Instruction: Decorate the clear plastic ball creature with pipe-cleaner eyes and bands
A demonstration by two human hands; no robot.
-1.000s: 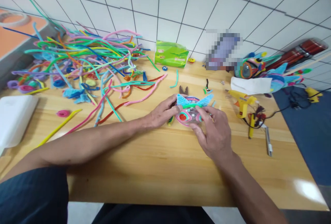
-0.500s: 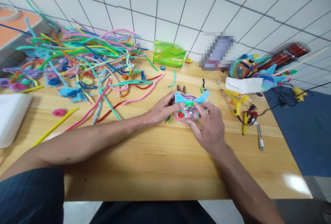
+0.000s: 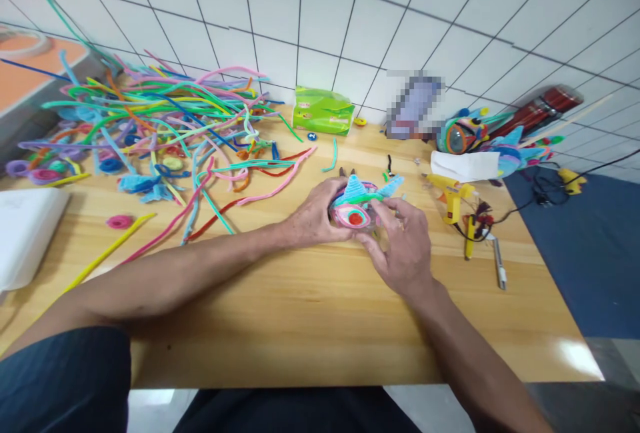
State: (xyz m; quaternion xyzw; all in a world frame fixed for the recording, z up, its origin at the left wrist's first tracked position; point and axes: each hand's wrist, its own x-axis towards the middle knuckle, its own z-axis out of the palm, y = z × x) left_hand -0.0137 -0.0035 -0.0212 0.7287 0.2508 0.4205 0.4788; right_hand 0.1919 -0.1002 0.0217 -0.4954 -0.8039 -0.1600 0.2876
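Observation:
Between my two hands is a pipe-cleaner craft figure [image 3: 356, 218] with a round red eye ringed in white and pink, blue pointed ears and a green strip on top. My left hand [image 3: 320, 213] is wrapped round its left side. With thumb and fingers my right hand [image 3: 403, 236] grips its right side, near the green strip. Part of the figure's right half is hidden behind my right fingers. Just behind it the dark tips of a tool [image 3: 347, 172] stick out on the table.
A heap of coloured pipe cleaners [image 3: 165, 113] covers the back left. A green tissue pack [image 3: 323, 110] stands by the wall. To the right lie a yellow glue gun [image 3: 453, 196], a utility knife [image 3: 500, 263], white paper [image 3: 465, 165] and a red flask [image 3: 543, 110].
The figure has been turned, so one eye now faces me where two showed. My left hand has shifted from its upper edge to wrap round its side.

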